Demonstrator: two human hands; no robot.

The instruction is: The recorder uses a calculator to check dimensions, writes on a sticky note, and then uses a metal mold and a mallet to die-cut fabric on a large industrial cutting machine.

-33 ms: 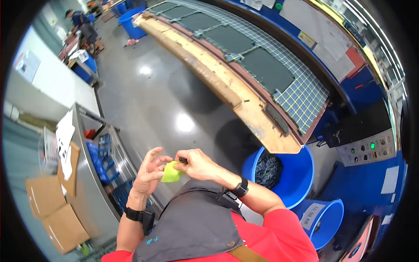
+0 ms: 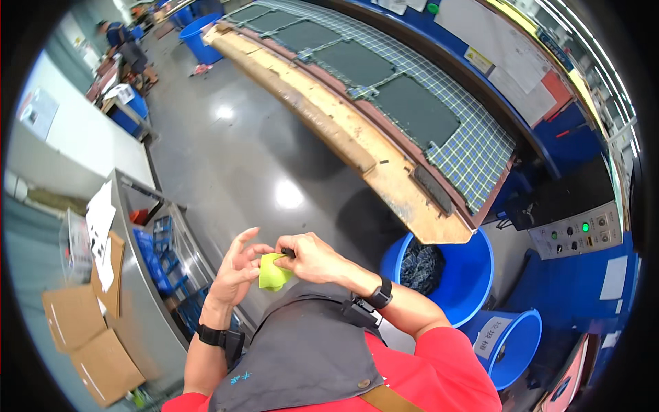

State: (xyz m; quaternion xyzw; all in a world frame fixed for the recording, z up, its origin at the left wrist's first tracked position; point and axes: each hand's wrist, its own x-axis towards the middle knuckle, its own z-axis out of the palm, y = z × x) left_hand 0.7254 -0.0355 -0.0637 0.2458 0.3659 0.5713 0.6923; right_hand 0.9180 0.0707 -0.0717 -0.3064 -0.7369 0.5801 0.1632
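Observation:
My right hand is closed on a bright yellow-green piece of soft-looking material, with a small black object in the same grip. My left hand is open just left of the piece, fingers curved and apart, its thumb close to the green edge. Both hands are above my grey apron, over the floor between the workbenches.
A long padded table bears dark panels on checked material. Blue bins stand at right beside a control panel. A steel bench with cardboard runs along the left. Another person stands far back left.
The green piece has shifted slightly right, away from my left fingertips. My left index finger is slightly higher. The view has shifted slightly; little else differs.

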